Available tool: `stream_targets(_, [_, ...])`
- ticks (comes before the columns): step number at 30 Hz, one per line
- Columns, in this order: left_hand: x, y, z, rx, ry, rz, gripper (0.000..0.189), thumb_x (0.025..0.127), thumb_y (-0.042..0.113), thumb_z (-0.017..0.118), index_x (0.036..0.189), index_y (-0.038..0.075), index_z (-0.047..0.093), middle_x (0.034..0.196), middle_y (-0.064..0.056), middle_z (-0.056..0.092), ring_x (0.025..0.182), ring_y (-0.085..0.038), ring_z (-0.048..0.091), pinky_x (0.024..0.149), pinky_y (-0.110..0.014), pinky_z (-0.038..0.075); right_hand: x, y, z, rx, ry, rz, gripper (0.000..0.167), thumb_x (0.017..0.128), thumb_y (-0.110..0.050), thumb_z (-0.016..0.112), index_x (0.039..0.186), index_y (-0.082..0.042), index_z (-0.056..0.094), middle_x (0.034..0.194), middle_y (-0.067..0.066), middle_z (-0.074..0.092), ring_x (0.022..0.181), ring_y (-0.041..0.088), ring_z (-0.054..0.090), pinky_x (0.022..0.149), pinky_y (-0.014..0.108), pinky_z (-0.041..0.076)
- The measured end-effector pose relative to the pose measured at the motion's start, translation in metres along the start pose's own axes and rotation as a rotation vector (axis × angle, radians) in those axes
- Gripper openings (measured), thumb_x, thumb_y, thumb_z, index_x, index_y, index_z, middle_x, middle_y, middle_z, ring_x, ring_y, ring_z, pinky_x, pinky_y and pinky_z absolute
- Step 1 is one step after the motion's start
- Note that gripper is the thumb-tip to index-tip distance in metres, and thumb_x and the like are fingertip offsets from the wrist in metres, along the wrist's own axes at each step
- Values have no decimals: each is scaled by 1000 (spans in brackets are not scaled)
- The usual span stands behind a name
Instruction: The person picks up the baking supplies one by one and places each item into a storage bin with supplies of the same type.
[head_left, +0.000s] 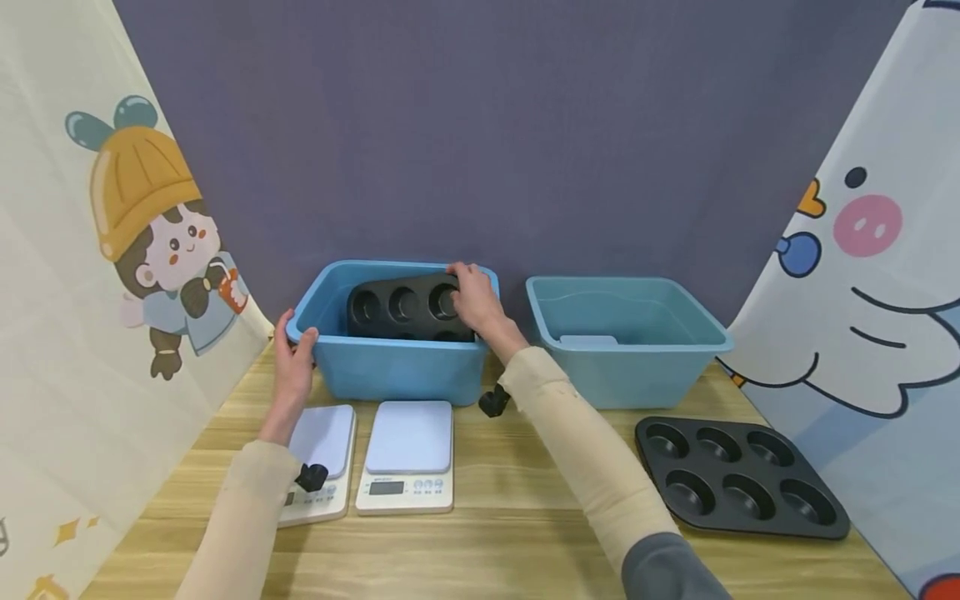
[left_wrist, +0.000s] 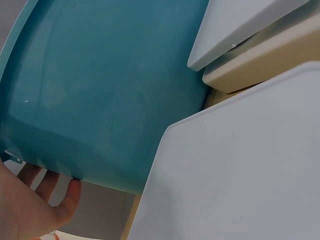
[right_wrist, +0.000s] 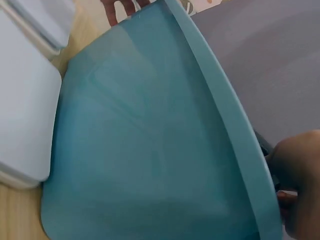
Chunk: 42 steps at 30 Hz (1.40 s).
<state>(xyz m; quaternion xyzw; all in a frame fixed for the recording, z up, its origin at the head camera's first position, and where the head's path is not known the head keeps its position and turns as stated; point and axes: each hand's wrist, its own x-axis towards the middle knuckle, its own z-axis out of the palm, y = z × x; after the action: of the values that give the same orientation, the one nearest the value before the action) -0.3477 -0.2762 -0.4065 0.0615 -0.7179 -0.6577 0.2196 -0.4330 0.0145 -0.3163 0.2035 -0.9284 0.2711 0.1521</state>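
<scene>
A person's right hand [head_left: 478, 302] pinched a dark, round-cupped metal muffin pan [head_left: 386, 305], tilted inside a smooth blue plastic bin [head_left: 397, 372] whose front wall hid the pan's lower part. Well apart, the left hand [head_left: 293, 367] gripped the bin's rounded front corner.

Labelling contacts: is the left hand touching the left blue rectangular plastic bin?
Touching. The head view shows the left hand gripping the bin by its left rim, thumb in front.
</scene>
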Motion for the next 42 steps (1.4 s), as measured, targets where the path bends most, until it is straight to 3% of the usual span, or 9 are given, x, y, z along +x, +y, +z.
stream_targets(6, [-1, -3, 2, 5, 7, 9, 62, 104, 40, 43, 158, 32, 13, 164, -13, 16, 141, -35, 28, 115, -61, 27, -1, 7, -6, -257, -25, -4, 42, 99, -20, 61, 140, -18, 52, 136, 8, 56, 118, 32, 45, 100, 43, 40])
stream_targets(11, [-1, -3, 0, -2, 7, 10, 63, 104, 39, 43, 159, 32, 13, 164, -14, 17, 141, -36, 28, 115, -61, 27, -3, 12, -8, -339, -37, 4, 40, 99, -22, 61, 139, -19, 55, 139, 6, 55, 118, 31, 41, 106, 43, 35])
stream_targets(17, [-1, -1, -1, 9, 0, 11, 63, 103, 43, 44, 158, 35, 13, 164, -13, 16, 142, -36, 28, 115, -61, 27, -4, 19, -6, -406, -22, 52, 36, 97, -18, 61, 133, -19, 63, 131, 5, 61, 113, 32, 42, 113, 46, 25])
stream_targets(27, [0, -2, 2, 24, 7, 9, 63, 104, 42, 44, 158, 34, 14, 164, -12, 17, 141, -35, 29, 114, -62, 28, -4, 24, -8, -410, -54, 80, 37, 96, -10, 55, 130, -18, 66, 129, 4, 66, 111, 32, 46, 112, 44, 26])
stream_targets(35, [0, -1, 4, 17, 8, 7, 63, 104, 41, 43, 158, 32, 14, 164, -12, 16, 141, -36, 29, 114, -63, 28, -3, 28, -10, -400, -84, 96, 32, 98, -20, 61, 129, -20, 66, 129, 2, 66, 114, 32, 45, 111, 45, 26])
stream_targets(42, [2, 1, 2, 26, 15, -7, 63, 104, 41, 43, 159, 31, 14, 163, -10, 19, 133, -28, 32, 113, -57, 31, -7, 32, -15, -320, -44, 66, 30, 100, -24, 59, 127, -17, 67, 126, 3, 65, 114, 29, 50, 106, 43, 33])
